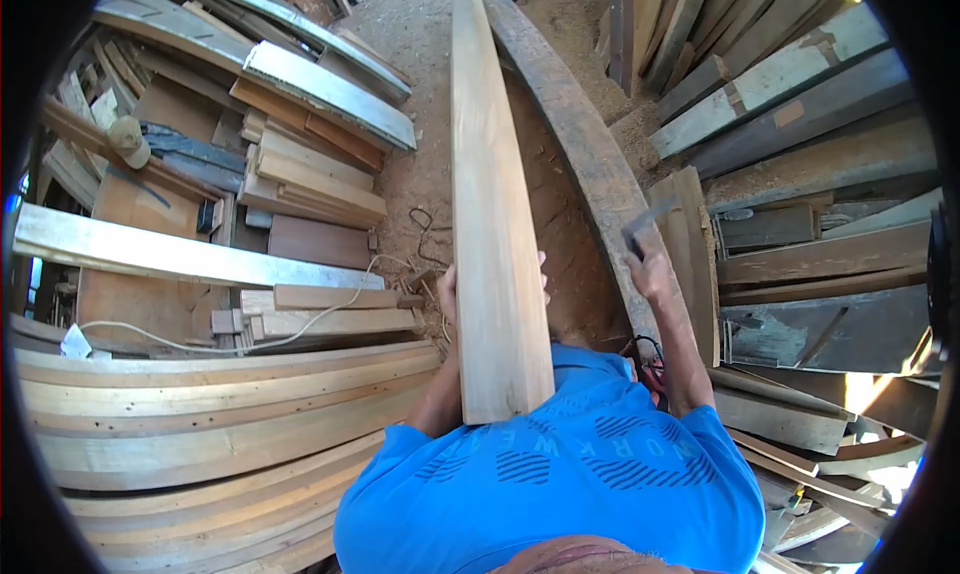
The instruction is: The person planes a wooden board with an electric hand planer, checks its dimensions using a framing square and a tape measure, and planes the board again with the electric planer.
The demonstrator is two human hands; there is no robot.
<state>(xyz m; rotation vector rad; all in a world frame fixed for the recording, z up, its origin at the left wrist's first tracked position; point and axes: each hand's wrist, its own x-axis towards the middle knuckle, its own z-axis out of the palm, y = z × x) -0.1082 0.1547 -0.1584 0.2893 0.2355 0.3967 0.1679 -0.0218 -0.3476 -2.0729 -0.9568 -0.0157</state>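
A long, pale wooden plank (pixel 495 214) runs from my chest straight away from me, its near end against my blue shirt. My left hand (pixel 448 292) wraps around it from beneath, with fingertips showing at its right edge. To the right, my right hand (pixel 652 274) is closed on a small hand tool (pixel 636 236) with a dark grip and a thin grey part pointing up and right. I cannot tell what kind of tool it is. This hand is apart from the plank, over a long weathered beam (pixel 590 154).
Stacked boards (pixel 200 414) fill the near left, with shorter offcuts (pixel 310 184) and a white-painted board (pixel 190 254) beyond. A pale cord (pixel 300 334) trails over them. More timber (pixel 820 254) is piled at the right. Sawdust covers the ground (pixel 410 104).
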